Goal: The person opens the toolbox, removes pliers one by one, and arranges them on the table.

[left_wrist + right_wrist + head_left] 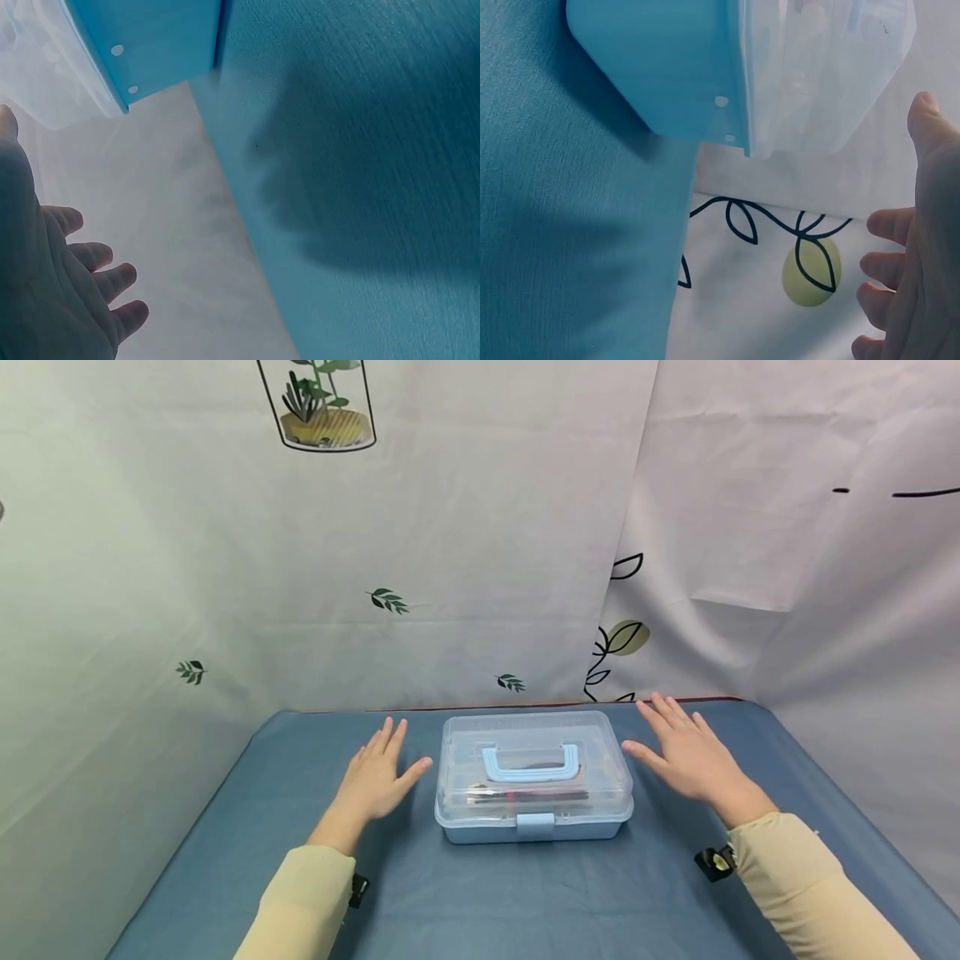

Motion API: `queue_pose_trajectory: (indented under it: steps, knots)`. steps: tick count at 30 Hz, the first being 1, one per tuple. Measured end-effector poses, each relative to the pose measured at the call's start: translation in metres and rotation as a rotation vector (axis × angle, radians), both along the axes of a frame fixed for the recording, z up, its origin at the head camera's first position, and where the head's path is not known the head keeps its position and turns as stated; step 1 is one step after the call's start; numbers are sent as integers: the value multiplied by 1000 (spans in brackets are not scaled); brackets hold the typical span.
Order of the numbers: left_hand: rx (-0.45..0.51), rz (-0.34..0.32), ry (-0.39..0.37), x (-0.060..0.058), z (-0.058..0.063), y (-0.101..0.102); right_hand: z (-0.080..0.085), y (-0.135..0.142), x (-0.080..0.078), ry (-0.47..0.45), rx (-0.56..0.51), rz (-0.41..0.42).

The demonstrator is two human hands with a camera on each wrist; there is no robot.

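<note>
A plastic storage box (534, 777) with a pale blue base, a clear lid and a blue carry handle (531, 774) sits on the table with its lid down. A front latch (536, 825) lies over the lid's edge. Through the lid, some long thin items show blurred. My left hand (377, 777) hovers left of the box, fingers spread, holding nothing. On the other side my right hand (686, 756) is likewise spread and apart from the box. Both wrist views show the box's side wall (154, 41) and the hand's fingers (889, 266) extended beside it.
The table has a blue cloth (480, 902) over it. Behind it hangs a white fabric backdrop (480, 527) with printed leaves, meeting the table's back edge. Fabric also rises along the left and right sides. A small black wrist camera (715, 864) sits under the right sleeve.
</note>
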State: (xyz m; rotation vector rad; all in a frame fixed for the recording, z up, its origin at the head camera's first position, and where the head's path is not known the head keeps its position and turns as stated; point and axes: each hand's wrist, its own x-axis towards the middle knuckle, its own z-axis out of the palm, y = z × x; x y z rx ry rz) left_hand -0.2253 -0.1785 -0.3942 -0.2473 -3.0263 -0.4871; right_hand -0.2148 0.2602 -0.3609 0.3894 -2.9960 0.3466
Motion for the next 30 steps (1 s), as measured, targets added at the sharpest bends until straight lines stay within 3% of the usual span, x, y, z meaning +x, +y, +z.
queue_pose_trajectory:
  steps: [25,30]
  knots:
    - [91,-13,-29,2,-1,9,5,-11,5,23,-16,45]
    - [131,-13,-69,1,-2,10,6,-14,6,31,-25,54]
